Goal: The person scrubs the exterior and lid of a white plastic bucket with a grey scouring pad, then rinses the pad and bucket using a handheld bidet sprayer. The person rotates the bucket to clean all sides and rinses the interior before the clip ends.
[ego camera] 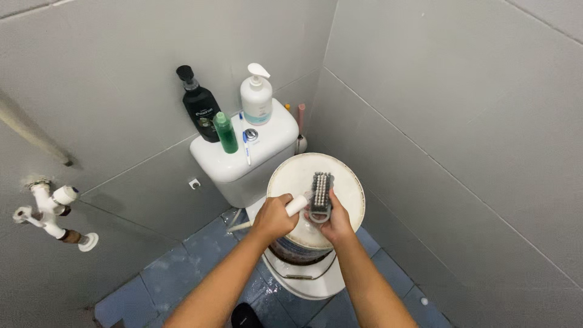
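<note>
Scrubbing brush (320, 195) is what my right hand (336, 223) is gripping: I am holding it by its near, looped end, fingers clamped around the grey body, bristles facing up toward me. Its long axis is running near to far, pointing away from my palm toward the far rim of the white bucket lid (348, 182), and it is sitting just above the middle of that round lid. My left hand (273, 217) is closing around a short white cylinder (297, 205), fist shut on it, and I am aiming the cylinder's free end rightward so that it is meeting the brush's left side, touching or very nearly so; I cannot tell which. So the brush is lying to the right of my left grip and straight ahead of my right one, with the two axes crossing at roughly a right angle. Both hands are near the lid's near edge, the right one nearer the brush. The bucket is resting on the toilet bowl (303, 288), and beyond it the white cistern (231, 164) is carrying a black bottle (201, 110), a green bottle (226, 132), a white pump bottle (256, 97) and a toothbrush (245, 143).
</note>
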